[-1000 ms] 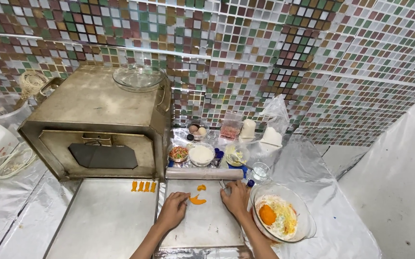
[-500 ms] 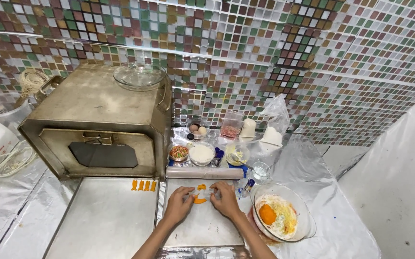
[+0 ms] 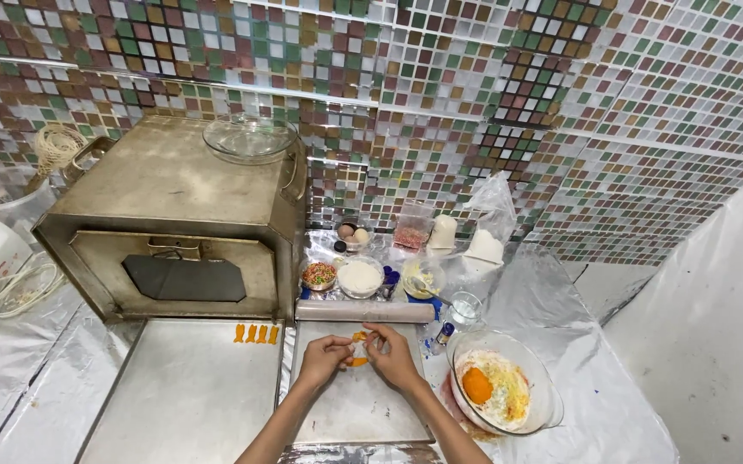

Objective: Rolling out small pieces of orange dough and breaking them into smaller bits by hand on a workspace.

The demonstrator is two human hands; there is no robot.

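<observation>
My left hand (image 3: 324, 358) and my right hand (image 3: 393, 357) meet over a light work board (image 3: 356, 408), fingers pinched together on a small piece of orange dough (image 3: 357, 361). Another orange bit (image 3: 359, 336) peeks out just above my fingertips. A rolling pin (image 3: 364, 311) lies across the far edge of the board. Several small orange dough shapes (image 3: 255, 333) stand in a row at the far edge of a metal baking tray (image 3: 182, 404) to the left.
A metal oven box (image 3: 174, 228) with a glass dish (image 3: 249, 137) on top stands at back left. Small bowls of white powder (image 3: 360, 277) and sprinkles (image 3: 319, 276), eggs (image 3: 353, 233) and bags sit behind. A glass bowl (image 3: 502, 391) with orange dough and flour is at right.
Both hands moved toward each other and closed on the orange dough piece that lay between them on the board.
</observation>
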